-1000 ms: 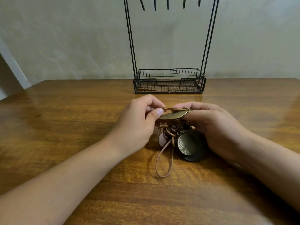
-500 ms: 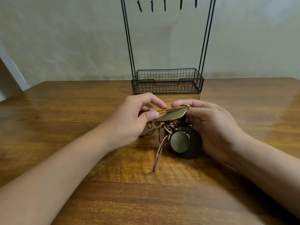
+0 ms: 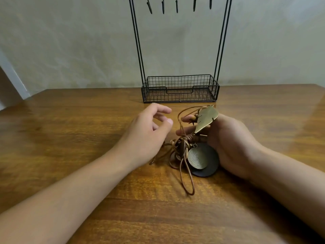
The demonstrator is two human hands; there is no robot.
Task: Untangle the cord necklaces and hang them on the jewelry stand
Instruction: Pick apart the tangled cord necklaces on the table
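A tangle of brown cord necklaces point(image 3: 182, 148) lies on the wooden table between my hands. From it come a brass leaf pendant point(image 3: 206, 118), a brass spiral disc point(image 3: 197, 158) and a dark round disc point(image 3: 209, 170) under it. My right hand point(image 3: 228, 141) grips the tangle near the leaf pendant, fingers curled round the cords. My left hand point(image 3: 149, 131) hovers just left of the tangle with loosely curled fingers, holding nothing. A cord loop point(image 3: 189, 182) trails toward me. The black wire jewelry stand point(image 3: 180, 88) stands behind, its hooks point(image 3: 176, 6) bare.
The stand's mesh basket sits at the table's far edge against a pale wall point(image 3: 79, 50). Bare wooden tabletop point(image 3: 70, 129) spreads left and right of my hands and toward me.
My left hand has let go of the leaf pendant and drawn back to the left. My right hand has tipped the leaf pendant upright, and the cords have loosened and spread out.
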